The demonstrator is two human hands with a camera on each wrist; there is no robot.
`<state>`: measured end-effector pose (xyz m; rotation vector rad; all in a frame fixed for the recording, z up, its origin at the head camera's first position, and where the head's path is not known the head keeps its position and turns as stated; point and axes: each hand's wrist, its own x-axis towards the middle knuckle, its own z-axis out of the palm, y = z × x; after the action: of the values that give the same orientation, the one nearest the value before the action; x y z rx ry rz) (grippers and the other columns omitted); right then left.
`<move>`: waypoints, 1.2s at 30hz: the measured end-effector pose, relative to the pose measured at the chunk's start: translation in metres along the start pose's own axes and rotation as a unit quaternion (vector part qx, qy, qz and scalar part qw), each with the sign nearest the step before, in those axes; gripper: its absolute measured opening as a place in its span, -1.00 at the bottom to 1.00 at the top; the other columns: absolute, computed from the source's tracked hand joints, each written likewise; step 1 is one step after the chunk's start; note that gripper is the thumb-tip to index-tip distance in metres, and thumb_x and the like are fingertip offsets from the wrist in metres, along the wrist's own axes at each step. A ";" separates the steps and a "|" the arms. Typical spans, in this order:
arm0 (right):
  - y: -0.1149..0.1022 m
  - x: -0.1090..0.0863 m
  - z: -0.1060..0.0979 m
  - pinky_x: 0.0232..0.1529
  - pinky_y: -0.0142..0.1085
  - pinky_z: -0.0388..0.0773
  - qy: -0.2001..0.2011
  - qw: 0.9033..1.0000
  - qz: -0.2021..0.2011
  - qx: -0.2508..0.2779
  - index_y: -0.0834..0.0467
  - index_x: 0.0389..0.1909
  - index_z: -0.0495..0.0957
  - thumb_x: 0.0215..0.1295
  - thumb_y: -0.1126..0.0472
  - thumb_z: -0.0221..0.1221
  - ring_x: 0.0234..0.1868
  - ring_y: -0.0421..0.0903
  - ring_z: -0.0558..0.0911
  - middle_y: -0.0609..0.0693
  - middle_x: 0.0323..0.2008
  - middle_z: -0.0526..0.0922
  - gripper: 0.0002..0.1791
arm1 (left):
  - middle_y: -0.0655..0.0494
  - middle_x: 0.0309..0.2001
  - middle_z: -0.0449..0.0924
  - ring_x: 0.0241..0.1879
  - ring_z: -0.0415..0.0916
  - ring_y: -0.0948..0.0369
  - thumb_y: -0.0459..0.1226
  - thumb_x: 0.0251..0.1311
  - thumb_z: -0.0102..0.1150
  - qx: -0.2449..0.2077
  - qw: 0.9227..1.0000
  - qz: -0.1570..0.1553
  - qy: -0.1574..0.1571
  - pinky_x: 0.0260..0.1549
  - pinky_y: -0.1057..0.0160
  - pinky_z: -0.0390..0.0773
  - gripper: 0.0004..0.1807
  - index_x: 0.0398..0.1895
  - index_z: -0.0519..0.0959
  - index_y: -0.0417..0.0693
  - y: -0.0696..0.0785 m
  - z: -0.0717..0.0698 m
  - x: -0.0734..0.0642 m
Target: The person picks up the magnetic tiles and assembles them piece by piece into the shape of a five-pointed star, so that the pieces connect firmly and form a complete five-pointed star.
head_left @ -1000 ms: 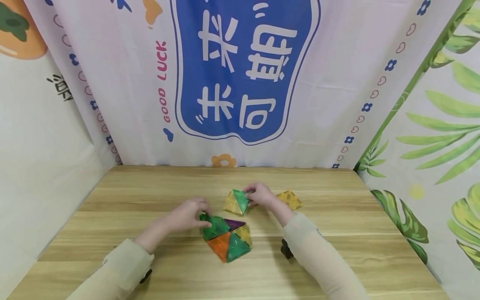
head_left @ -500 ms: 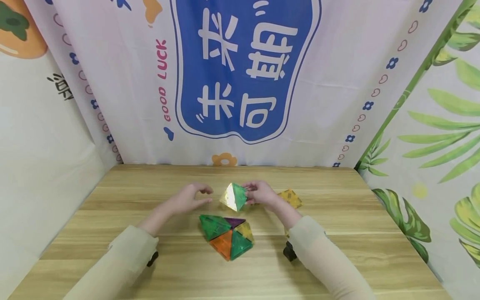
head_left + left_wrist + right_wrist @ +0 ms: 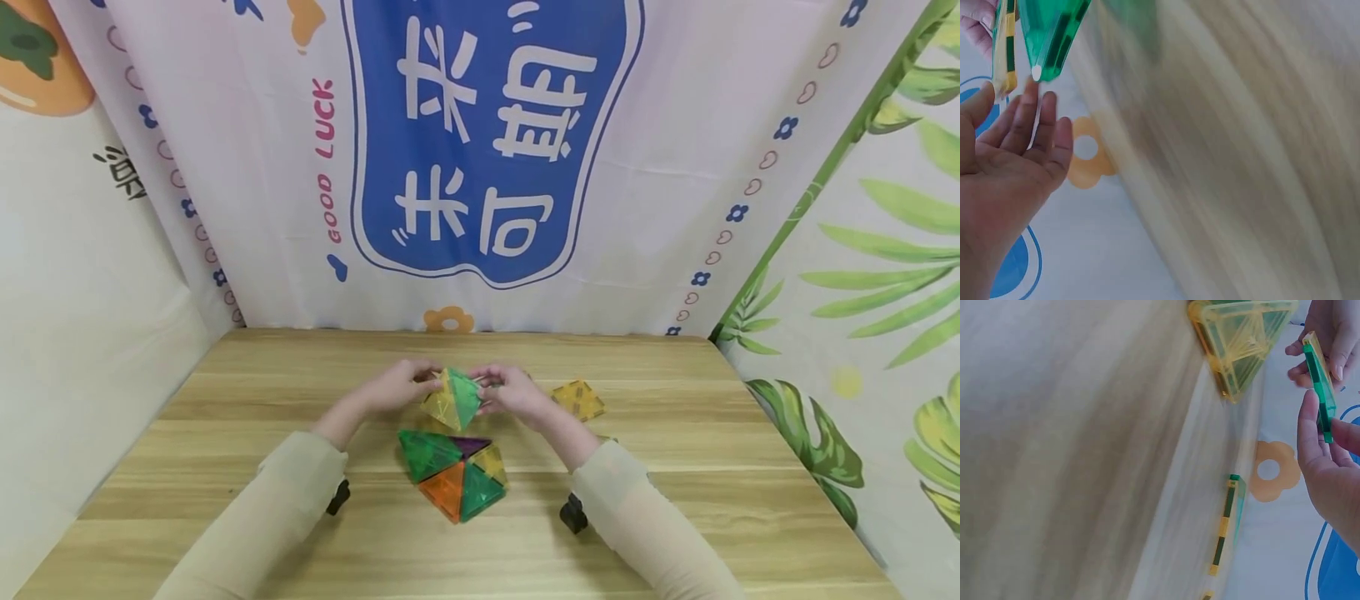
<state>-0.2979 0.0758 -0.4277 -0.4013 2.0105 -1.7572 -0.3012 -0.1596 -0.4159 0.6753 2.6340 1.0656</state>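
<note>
Between my two hands, a pair of joined magnetic tiles (image 3: 453, 398), one yellow triangle and one green, is held up tilted over the table's far part. My left hand (image 3: 393, 387) pinches the yellow side, and my right hand (image 3: 513, 392) pinches the green edge. The right wrist view shows the tile pair (image 3: 1319, 387) edge-on between the fingers of both hands. Closer to me lies a cluster of triangular magnetic tiles: a green piece (image 3: 427, 454), a purple one (image 3: 471, 447), a yellow one (image 3: 491, 463), an orange one (image 3: 446, 490) and a teal one (image 3: 480, 490).
A yellow tile (image 3: 579, 401) lies on the wooden table (image 3: 675, 433) to the right of my right hand. Flat green-and-yellow tiles (image 3: 1225, 525) show edge-on in the right wrist view. A printed cloth (image 3: 262, 167) hangs behind the table's far edge.
My left hand has left the green piece of the cluster, moved away from me and right, and taken hold of the tile pair. My right hand has lifted and tilted that pair.
</note>
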 end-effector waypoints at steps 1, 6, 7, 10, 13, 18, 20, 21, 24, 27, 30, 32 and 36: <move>0.002 0.000 0.000 -0.04 -0.04 0.59 -0.004 1.000 0.000 0.000 0.36 0.16 0.36 0.28 0.52 -0.05 -0.29 -0.07 0.59 0.19 -0.11 0.47 -0.59 | -0.01 -0.09 0.60 -0.09 0.52 0.15 -0.17 0.36 0.02 -0.007 1.000 -0.002 -0.001 -0.08 0.13 0.54 -0.55 0.23 0.40 -0.22 0.001 0.001 0.000; 0.009 0.000 -0.003 -0.09 -0.06 0.60 -0.019 1.000 0.000 0.002 0.32 0.17 0.36 0.26 0.52 -0.06 -0.27 -0.06 0.58 0.18 -0.10 0.48 -0.57 | -0.01 -0.16 0.60 -0.16 0.52 0.16 -0.27 0.33 0.05 -0.028 1.000 0.009 0.006 -0.13 0.17 0.54 -0.61 0.18 0.44 -0.25 0.005 0.006 0.003; 0.010 0.001 -0.004 -0.08 -0.06 0.60 -0.023 1.000 0.001 0.002 0.32 0.17 0.36 0.25 0.53 -0.07 -0.26 -0.06 0.59 0.18 -0.10 0.49 -0.56 | -0.02 -0.16 0.60 -0.16 0.52 0.16 -0.29 0.32 0.05 -0.029 0.999 0.012 0.007 -0.13 0.16 0.54 -0.62 0.16 0.45 -0.25 0.006 0.006 0.003; 0.011 0.000 -0.007 -0.07 -0.01 0.59 -0.041 0.999 0.009 -0.002 0.32 0.18 0.34 0.19 0.53 -0.07 -0.26 -0.05 0.61 0.19 -0.12 0.54 -0.52 | -0.03 -0.17 0.61 -0.16 0.52 0.16 -0.33 0.31 0.06 -0.030 0.999 0.025 0.006 -0.12 0.16 0.54 -0.65 0.13 0.47 -0.27 0.008 0.009 0.006; 0.012 -0.003 -0.010 -0.04 0.02 0.57 -0.061 0.998 0.021 -0.009 0.34 0.19 0.32 0.14 0.54 -0.07 -0.26 -0.04 0.62 0.18 -0.14 0.56 -0.48 | 0.00 -0.19 0.62 -0.19 0.51 0.19 -0.34 0.32 0.05 -0.030 0.999 0.030 -0.001 -0.15 0.20 0.53 -0.68 0.10 0.50 -0.23 0.011 0.014 0.009; 0.014 -0.011 -0.016 -0.03 -0.02 0.57 -0.091 0.995 0.041 -0.021 0.32 0.18 0.32 0.13 0.52 -0.07 -0.22 -0.04 0.62 0.15 -0.17 0.57 -0.48 | 0.04 -0.20 0.62 -0.21 0.51 0.21 -0.35 0.34 0.01 -0.031 0.999 0.040 -0.019 -0.19 0.24 0.52 -0.71 0.09 0.51 -0.17 0.016 0.023 0.013; 0.017 -0.013 -0.018 -0.05 -0.05 0.58 -0.098 0.994 0.048 -0.027 0.31 0.18 0.32 0.15 0.50 -0.07 -0.22 -0.03 0.62 0.15 -0.17 0.57 -0.50 | 0.04 -0.20 0.62 -0.22 0.51 0.21 -0.36 0.33 0.02 -0.038 0.998 0.038 -0.025 -0.22 0.24 0.53 -0.71 0.08 0.52 -0.17 0.017 0.027 0.015; 0.018 -0.014 -0.018 -0.06 -0.06 0.58 -0.101 0.993 0.050 -0.030 0.31 0.18 0.32 0.15 0.50 -0.07 -0.21 -0.02 0.62 0.15 -0.16 0.58 -0.50 | 0.04 -0.21 0.63 -0.23 0.52 0.21 -0.36 0.33 0.02 -0.040 0.998 0.037 -0.027 -0.24 0.25 0.53 -0.72 0.08 0.52 -0.17 0.016 0.029 0.016; 0.021 -0.015 -0.019 -0.09 -0.10 0.60 -0.099 0.993 0.052 -0.042 0.34 0.18 0.32 0.16 0.50 -0.03 -0.22 -0.02 0.62 0.16 -0.15 0.58 -0.50 | 0.03 -0.22 0.62 -0.24 0.51 0.22 -0.36 0.33 0.03 -0.048 0.998 0.028 -0.031 -0.26 0.27 0.53 -0.72 0.07 0.51 -0.19 0.014 0.034 0.018; 0.024 -0.014 -0.019 -0.12 -0.12 0.61 -0.092 0.992 0.050 -0.068 0.35 0.19 0.31 0.18 0.49 0.01 -0.26 -0.06 0.60 0.14 -0.17 0.55 -0.50 | 0.04 -0.21 0.60 -0.23 0.51 0.22 -0.35 0.33 0.03 -0.056 0.998 0.012 -0.032 -0.24 0.26 0.53 -0.73 0.06 0.51 -0.18 0.011 0.037 0.019; 0.024 -0.014 -0.017 -0.13 -0.14 0.62 -0.084 0.991 0.051 -0.092 0.35 0.22 0.29 0.21 0.48 0.05 -0.28 -0.09 0.55 0.12 -0.18 0.49 -0.49 | 0.05 -0.20 0.59 -0.19 0.50 0.21 -0.35 0.33 0.02 -0.065 0.997 0.000 -0.032 -0.19 0.23 0.53 -0.74 0.04 0.52 -0.17 0.010 0.038 0.018; 0.024 -0.014 -0.016 -0.12 -0.14 0.61 -0.081 0.989 0.052 -0.110 0.34 0.24 0.29 0.24 0.47 0.06 -0.26 -0.11 0.55 0.12 -0.14 0.49 -0.49 | 0.05 -0.20 0.59 -0.19 0.51 0.20 -0.36 0.33 0.02 -0.063 0.997 0.002 -0.034 -0.18 0.21 0.54 -0.75 0.04 0.52 -0.17 0.009 0.039 0.018; 0.021 -0.016 -0.015 -0.12 -0.15 0.61 -0.079 0.984 0.037 -0.158 0.34 0.23 0.34 0.30 0.45 0.01 -0.15 -0.04 0.59 0.17 -0.05 0.55 -0.55 | 0.06 -0.20 0.59 -0.18 0.51 0.21 -0.37 0.34 0.01 -0.051 0.998 0.008 -0.046 -0.16 0.20 0.55 -0.72 0.08 0.49 -0.18 0.008 0.041 0.014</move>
<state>-0.2902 0.1002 -0.4447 -0.5386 2.1599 -1.3198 -0.2964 -0.1234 -0.4398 0.7074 2.4825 1.1371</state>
